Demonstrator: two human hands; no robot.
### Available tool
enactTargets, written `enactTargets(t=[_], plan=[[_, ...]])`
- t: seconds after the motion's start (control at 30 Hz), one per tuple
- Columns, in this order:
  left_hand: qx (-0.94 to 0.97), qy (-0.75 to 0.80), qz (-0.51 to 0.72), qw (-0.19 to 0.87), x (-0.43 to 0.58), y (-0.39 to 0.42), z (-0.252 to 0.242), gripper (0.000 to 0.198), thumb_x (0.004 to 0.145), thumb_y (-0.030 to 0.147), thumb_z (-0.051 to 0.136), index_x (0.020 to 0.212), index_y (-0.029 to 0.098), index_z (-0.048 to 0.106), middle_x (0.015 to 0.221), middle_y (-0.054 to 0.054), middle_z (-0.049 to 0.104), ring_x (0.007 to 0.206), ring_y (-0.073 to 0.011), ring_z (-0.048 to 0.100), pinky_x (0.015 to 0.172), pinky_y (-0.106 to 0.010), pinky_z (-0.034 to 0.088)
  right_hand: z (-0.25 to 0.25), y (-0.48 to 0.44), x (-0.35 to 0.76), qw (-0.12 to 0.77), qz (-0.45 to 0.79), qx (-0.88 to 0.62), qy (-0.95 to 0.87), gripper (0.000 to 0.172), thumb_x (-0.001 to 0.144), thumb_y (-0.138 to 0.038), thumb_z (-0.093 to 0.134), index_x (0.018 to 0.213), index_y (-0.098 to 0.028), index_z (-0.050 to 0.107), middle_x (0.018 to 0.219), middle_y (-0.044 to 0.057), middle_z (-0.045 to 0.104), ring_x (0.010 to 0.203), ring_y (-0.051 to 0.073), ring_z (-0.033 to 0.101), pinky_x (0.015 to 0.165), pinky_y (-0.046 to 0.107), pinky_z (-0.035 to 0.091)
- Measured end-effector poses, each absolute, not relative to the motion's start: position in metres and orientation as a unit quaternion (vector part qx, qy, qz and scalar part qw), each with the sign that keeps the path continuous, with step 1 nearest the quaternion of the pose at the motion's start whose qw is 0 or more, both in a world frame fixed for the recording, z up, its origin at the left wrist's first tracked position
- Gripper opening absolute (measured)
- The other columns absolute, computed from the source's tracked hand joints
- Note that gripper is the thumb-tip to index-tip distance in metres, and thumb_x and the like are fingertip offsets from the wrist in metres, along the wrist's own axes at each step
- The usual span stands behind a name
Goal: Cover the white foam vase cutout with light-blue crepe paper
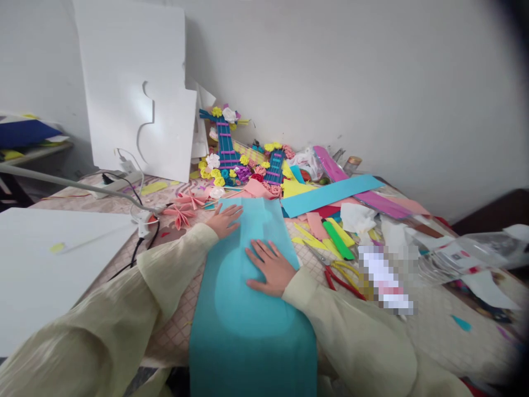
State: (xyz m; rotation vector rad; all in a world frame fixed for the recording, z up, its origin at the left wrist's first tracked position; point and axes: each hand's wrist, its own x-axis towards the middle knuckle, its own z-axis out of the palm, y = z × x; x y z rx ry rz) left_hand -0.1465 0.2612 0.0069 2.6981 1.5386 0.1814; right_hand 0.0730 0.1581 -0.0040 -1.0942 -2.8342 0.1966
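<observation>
White board (pixel 41 264) lies well left of the left hand (pixel 225 219) — pink paper flowers (pixel 184 209) sit just beside that hand. Left hand is flat, fingers loosely spread, palm down on the upper left edge of the blue sheet (pixel 248 331), gripping nothing. Right hand (pixel 270 268) is flat and spread too, pressing the sheet's middle. The sheet runs from under both hands back toward the person. Scissors (pixel 341 274) lie just right of the right hand — untouched.
</observation>
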Motion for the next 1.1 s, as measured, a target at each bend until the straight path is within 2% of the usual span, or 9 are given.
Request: enactTargets(t=[0.1,0.23,0.4,0.53,0.6,0.67,0.83,1.0,1.1], plan=[[0.857,0.512,0.064,0.013,-0.153,0.248,0.018,0.046,0.087,0.033,0.027,0.131,0.023,0.033,0.138,-0.003,0.033,0.130,-0.0186,0.022,0.106,-0.049,0.002,0.014,0.151,0.078,0.084,0.040,-0.362,-0.928,0.077,0.078,-0.064,0.025,0.138,-0.017,0.017,0.145,0.012,0.010,0.133,0.026,0.004,0.105,0.049,0.004],[0.853,0.519,0.047,0.038,-0.166,0.208,0.031,0.046,0.087,0.038,0.025,0.127,0.023,0.039,0.134,-0.003,0.040,0.126,-0.0214,0.031,0.104,-0.052,0.016,0.034,0.136,0.102,0.146,0.019,-0.387,-0.910,0.072,0.080,-0.058,0.032,0.138,-0.019,0.016,0.146,0.007,0.014,0.133,0.024,0.006,0.106,0.049,0.006],[0.865,0.490,0.060,0.087,-0.190,0.134,0.035,0.044,0.087,0.043,0.026,0.125,0.028,0.043,0.130,0.001,0.046,0.120,-0.0175,0.040,0.105,-0.041,0.026,0.032,0.109,0.153,0.261,0.026,-0.452,-0.852,0.059,0.081,-0.042,0.044,0.134,-0.022,0.027,0.139,0.006,0.031,0.129,0.025,0.021,0.105,0.048,0.019],[0.871,0.471,0.109,0.085,-0.204,0.087,0.023,0.040,0.087,0.035,0.035,0.125,0.025,0.042,0.129,-0.001,0.047,0.119,-0.0184,0.042,0.100,-0.036,0.035,0.014,0.085,0.174,0.328,0.046,-0.484,-0.810,0.046,0.081,-0.030,0.048,0.125,-0.022,0.039,0.131,0.008,0.041,0.122,0.024,0.035,0.099,0.045,0.033],[0.875,0.461,0.123,0.077,-0.202,0.074,0.014,0.041,0.088,0.030,0.035,0.129,0.024,0.037,0.132,-0.001,0.043,0.120,-0.0193,0.040,0.099,-0.036,0.036,0.005,0.077,0.169,0.314,0.063,-0.485,-0.814,0.040,0.083,-0.027,0.045,0.122,-0.021,0.042,0.130,0.008,0.043,0.122,0.023,0.036,0.099,0.045,0.034],[0.883,0.448,0.120,0.070,-0.196,0.068,0.006,0.045,0.088,0.029,0.034,0.133,0.023,0.029,0.137,-0.002,0.036,0.123,-0.0206,0.036,0.100,-0.038,0.035,-0.003,0.073,0.158,0.264,0.072,-0.474,-0.837,0.039,0.085,-0.026,0.041,0.124,-0.019,0.040,0.132,0.009,0.041,0.124,0.022,0.034,0.102,0.045,0.030],[0.905,0.418,0.063,0.043,-0.174,0.069,-0.008,0.058,0.088,0.038,0.034,0.138,0.023,0.009,0.143,-0.003,0.022,0.130,-0.0236,0.020,0.104,-0.048,0.022,-0.020,0.079,0.139,0.163,0.048,-0.453,-0.875,0.050,0.089,-0.028,0.031,0.137,-0.017,0.021,0.141,0.009,0.027,0.130,0.020,0.022,0.105,0.047,0.024],[0.904,0.425,0.026,0.039,-0.170,0.072,-0.014,0.058,0.088,0.043,0.030,0.138,0.026,0.007,0.144,-0.002,0.015,0.132,-0.0235,0.016,0.105,-0.049,0.017,-0.030,0.083,0.146,0.107,0.050,-0.459,-0.880,0.053,0.089,-0.036,0.029,0.138,-0.018,0.017,0.143,0.008,0.023,0.131,0.020,0.019,0.105,0.047,0.023],[0.901,0.431,0.031,0.045,-0.171,0.072,-0.014,0.057,0.088,0.044,0.030,0.138,0.026,0.008,0.144,-0.002,0.015,0.132,-0.0226,0.016,0.105,-0.048,0.017,-0.032,0.082,0.151,0.102,0.050,-0.463,-0.879,0.053,0.089,-0.036,0.029,0.138,-0.018,0.017,0.143,0.007,0.022,0.131,0.020,0.018,0.105,0.046,0.024]])
